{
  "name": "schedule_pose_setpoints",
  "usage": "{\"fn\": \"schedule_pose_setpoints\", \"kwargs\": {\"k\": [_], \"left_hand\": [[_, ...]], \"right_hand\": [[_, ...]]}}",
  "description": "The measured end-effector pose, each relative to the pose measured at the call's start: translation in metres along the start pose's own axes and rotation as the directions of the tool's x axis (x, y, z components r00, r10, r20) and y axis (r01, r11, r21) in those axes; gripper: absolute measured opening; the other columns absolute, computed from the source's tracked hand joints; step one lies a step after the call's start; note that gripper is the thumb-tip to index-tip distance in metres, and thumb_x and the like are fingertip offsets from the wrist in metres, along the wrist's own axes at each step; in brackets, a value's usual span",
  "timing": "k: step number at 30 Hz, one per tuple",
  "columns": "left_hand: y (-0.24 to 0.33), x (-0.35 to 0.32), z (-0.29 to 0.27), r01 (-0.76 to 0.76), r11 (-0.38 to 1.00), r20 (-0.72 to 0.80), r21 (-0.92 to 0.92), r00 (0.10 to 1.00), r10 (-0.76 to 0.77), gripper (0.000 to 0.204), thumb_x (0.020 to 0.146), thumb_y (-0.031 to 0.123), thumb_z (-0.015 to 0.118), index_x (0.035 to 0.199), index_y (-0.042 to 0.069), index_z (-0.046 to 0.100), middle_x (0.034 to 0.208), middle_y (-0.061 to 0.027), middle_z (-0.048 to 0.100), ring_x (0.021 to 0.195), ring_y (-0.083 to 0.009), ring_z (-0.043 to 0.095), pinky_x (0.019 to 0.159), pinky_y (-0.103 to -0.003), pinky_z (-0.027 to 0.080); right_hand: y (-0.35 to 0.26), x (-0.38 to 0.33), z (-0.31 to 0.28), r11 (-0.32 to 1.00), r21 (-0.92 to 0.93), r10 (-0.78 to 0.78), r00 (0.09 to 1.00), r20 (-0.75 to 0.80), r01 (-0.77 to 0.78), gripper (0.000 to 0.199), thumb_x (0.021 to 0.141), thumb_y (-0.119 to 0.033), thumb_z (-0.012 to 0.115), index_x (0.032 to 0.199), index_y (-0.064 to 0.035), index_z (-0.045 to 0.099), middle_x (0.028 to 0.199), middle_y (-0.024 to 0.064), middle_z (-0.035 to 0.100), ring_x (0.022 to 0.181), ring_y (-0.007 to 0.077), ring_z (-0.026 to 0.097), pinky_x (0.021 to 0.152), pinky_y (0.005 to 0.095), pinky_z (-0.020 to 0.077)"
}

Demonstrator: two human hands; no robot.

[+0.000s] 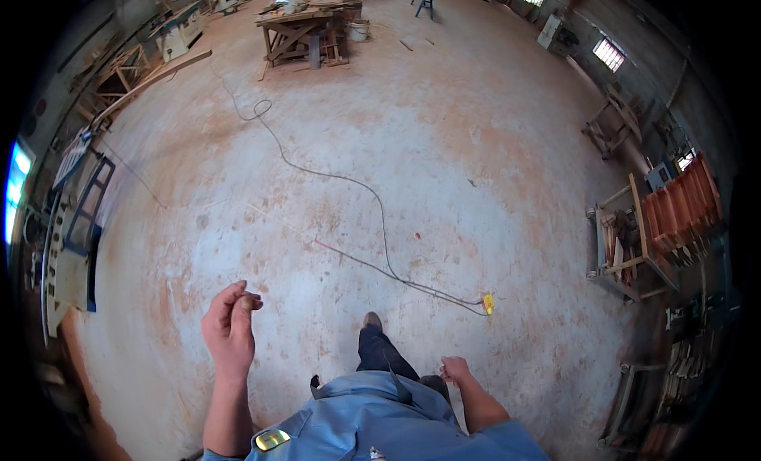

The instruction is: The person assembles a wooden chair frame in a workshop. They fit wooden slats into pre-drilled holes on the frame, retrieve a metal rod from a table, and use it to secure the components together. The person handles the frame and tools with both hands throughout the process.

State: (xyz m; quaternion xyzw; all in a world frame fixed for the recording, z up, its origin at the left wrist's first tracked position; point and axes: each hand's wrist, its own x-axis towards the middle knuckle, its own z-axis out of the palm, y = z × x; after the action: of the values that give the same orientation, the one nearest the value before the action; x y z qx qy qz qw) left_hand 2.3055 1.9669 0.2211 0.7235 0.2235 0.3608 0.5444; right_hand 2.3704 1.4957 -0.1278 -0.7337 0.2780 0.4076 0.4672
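My left hand (230,326) is raised in front of me at the left, thumb and fingertips pressed together. Whatever sits in that pinch, if anything, is too small to make out. Low at my right side, my right hand (454,370) has its fingers curled in, and its palm is hidden. Both hands are over the floor and touch nothing else I can see. Nearest to the right hand on the floor is a yellow box (487,304), with a dark cable (380,215) running from it toward the far left.
My shoe (372,321) stands on the stained concrete floor. A wooden workbench (297,19) piled with boards is far ahead, a bucket (359,30) beside it. Machinery (71,239) lines the left. A wooden rack (626,247) and reddish boards (683,203) stand on the right.
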Motion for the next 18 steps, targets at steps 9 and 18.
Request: {"fn": "schedule_pose_setpoints", "kwargs": {"k": [9, 18], "left_hand": [[0.098, 0.202, 0.086, -0.773, 0.623, 0.107, -0.122, 0.614, 0.782, 0.014, 0.075, 0.001, 0.058, 0.088, 0.006, 0.055, 0.087, -0.0086, 0.057, 0.078, -0.0273, 0.057, 0.072, -0.041, 0.051], [0.044, 0.424, 0.102, -0.702, 0.694, 0.103, -0.158, 0.687, 0.719, 0.019, 0.070, 0.013, 0.075, 0.082, 0.017, 0.060, 0.093, -0.0045, 0.053, 0.094, -0.0253, 0.054, 0.075, -0.046, 0.057]], "right_hand": [[-0.288, 0.123, 0.048, 0.983, -0.058, -0.166, 0.983, 0.080, 0.171, 0.025, 0.092, -0.026, 0.055, 0.081, -0.0042, 0.056, 0.068, 0.0066, 0.057, 0.049, 0.0155, 0.055, 0.047, 0.0329, 0.0524], [-0.489, 0.164, 0.136, 0.981, -0.142, -0.126, 0.991, 0.046, 0.132, 0.023, 0.093, -0.025, 0.056, 0.085, -0.0041, 0.058, 0.070, 0.0057, 0.060, 0.050, 0.0155, 0.056, 0.048, 0.0313, 0.0526]]}}
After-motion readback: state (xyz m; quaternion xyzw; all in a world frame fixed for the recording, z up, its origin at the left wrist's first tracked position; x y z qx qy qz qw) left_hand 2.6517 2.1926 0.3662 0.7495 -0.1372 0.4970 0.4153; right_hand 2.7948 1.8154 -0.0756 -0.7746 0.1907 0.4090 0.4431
